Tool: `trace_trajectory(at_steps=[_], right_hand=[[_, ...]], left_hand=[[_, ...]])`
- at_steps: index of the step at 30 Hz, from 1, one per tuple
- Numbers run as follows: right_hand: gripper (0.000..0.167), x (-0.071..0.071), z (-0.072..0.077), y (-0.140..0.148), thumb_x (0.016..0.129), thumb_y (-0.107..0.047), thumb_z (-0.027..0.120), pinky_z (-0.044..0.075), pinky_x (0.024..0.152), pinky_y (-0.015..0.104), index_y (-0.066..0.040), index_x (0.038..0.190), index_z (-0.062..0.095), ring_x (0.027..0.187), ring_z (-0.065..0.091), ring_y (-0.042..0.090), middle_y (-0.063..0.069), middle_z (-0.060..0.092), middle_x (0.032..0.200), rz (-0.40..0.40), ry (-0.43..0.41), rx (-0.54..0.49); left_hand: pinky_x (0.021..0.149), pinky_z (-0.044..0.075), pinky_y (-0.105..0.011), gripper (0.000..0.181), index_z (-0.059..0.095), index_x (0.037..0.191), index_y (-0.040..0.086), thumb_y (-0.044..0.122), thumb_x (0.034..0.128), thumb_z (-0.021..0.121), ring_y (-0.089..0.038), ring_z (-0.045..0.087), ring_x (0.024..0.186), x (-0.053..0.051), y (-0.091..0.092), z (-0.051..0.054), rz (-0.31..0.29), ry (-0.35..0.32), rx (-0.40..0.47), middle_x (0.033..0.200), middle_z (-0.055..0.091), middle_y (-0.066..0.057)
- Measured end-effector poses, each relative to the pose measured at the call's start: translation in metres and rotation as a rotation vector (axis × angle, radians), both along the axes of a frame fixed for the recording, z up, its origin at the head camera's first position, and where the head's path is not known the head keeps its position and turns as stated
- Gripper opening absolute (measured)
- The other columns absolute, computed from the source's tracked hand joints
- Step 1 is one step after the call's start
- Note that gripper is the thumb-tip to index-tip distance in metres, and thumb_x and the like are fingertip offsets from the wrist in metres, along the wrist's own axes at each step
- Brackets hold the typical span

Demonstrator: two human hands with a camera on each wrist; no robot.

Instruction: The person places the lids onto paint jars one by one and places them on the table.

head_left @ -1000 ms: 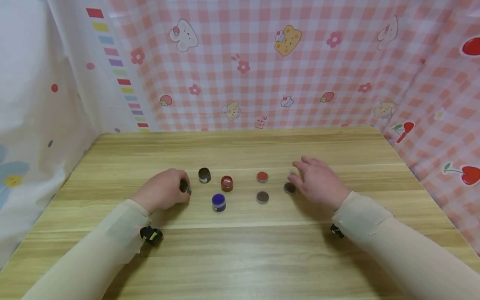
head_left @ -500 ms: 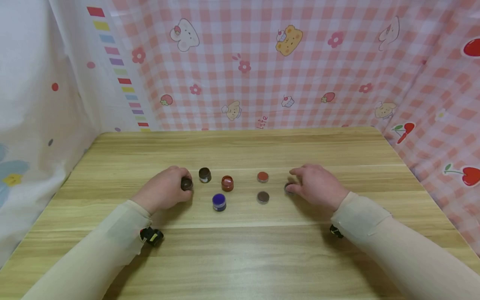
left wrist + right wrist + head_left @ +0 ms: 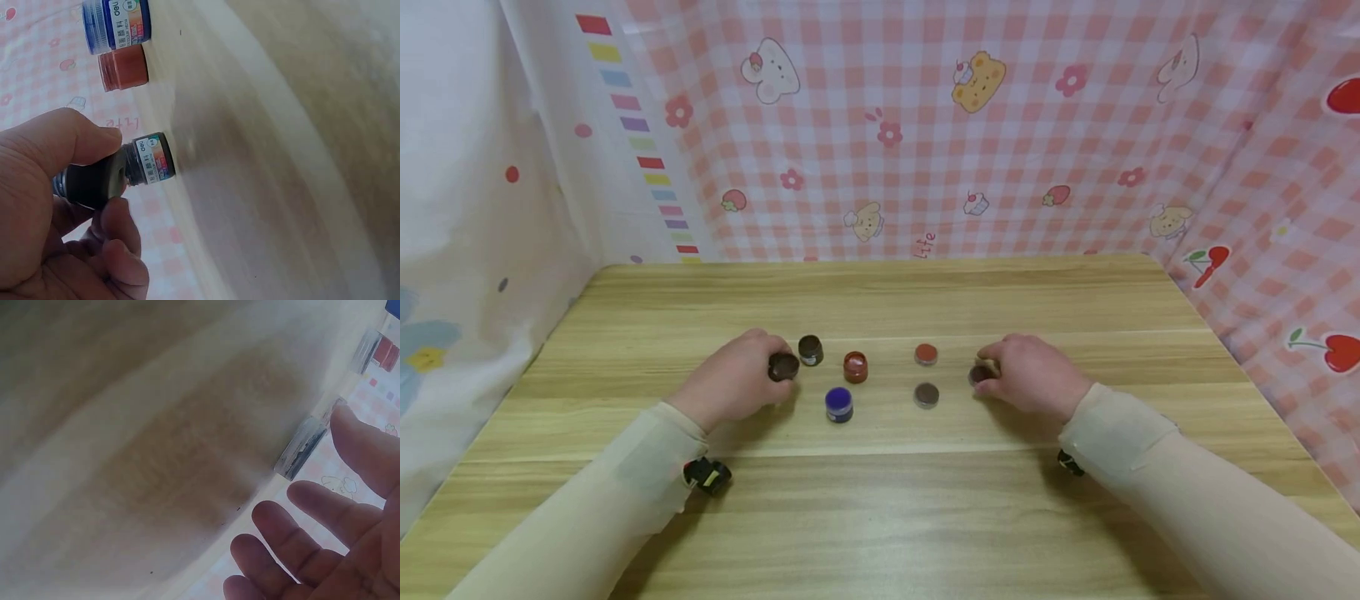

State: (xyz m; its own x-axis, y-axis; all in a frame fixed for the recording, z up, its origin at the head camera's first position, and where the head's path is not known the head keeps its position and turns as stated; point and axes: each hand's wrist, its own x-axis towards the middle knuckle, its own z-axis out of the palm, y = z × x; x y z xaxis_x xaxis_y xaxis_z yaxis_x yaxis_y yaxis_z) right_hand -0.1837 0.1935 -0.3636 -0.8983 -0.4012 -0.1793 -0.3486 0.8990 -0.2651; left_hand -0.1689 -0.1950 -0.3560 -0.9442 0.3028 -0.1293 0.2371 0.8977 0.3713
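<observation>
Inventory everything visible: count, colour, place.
Table: 1, tan, under jars
Red jar: 1, reddish, on table
Dark jar: 1, dark, left of red jar
Held jar: 1, dark, left of dark jar
Blue jar: 1, blue, nearer than red jar
Orange lid: 1, orange, right of red jar
Brown lid: 1, brown, nearer than orange lid
Dark lid: 1, dark, right of brown lid
Cloth: count unclear, pink-white, around table
Wrist devices: 2, black, at wrists
Sleeves: 2, beige, both arms
Left hand: 1, bare, gripping held jar
Right hand: 1, bare, at dark lid
</observation>
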Motion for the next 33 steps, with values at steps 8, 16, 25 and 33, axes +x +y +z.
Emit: trace_trajectory(at_steps=[8,16,25,33], right_hand=[[0.037,0.0003,-0.0001,-0.0016,0.094,-0.029,0.079,0.054,0.09,0.045,-0.006,0.123,0.075,0.088,0.06,0.02,0.006,0.075,0.105,0.014,-0.012,0.029],[0.036,0.0003,-0.0007,-0.0019,0.094,-0.024,0.079,0.055,0.093,0.047,-0.004,0.124,0.074,0.091,0.063,0.021,0.008,0.076,0.109,0.021,-0.005,0.039],[0.028,0.003,-0.0014,-0.0009,0.094,-0.019,0.077,0.056,0.093,0.049,-0.005,0.118,0.076,0.091,0.065,0.022,0.008,0.076,0.104,0.04,0.022,0.041],[0.016,0.0046,0.0008,-0.0026,0.094,-0.019,0.075,0.055,0.083,0.044,-0.009,0.106,0.075,0.083,0.061,0.02,0.004,0.071,0.092,0.025,0.018,0.035]], left_hand=[[0.086,0.053,-0.042,0.038,0.07,0.121,0.002,0.025,0.0915,0.077,-0.024,0.06,0.094,0.0016,0.0035,-0.0002,0.003,0.011,0.018,0.112,0.064,-0.014],[0.089,0.054,-0.043,0.041,0.069,0.124,0.002,0.025,0.0916,0.078,-0.024,0.06,0.094,0.0035,0.0062,-0.0006,0.014,0.005,0.021,0.112,0.063,-0.014],[0.083,0.052,-0.039,0.04,0.069,0.124,0.001,0.026,0.093,0.076,-0.023,0.058,0.091,0.0044,0.0079,-0.0002,0.003,0.004,0.015,0.11,0.061,-0.013],[0.082,0.051,-0.038,0.039,0.069,0.124,0.003,0.025,0.0933,0.076,-0.022,0.058,0.09,0.0071,0.0101,-0.0008,0.002,0.01,0.029,0.11,0.061,-0.012]])
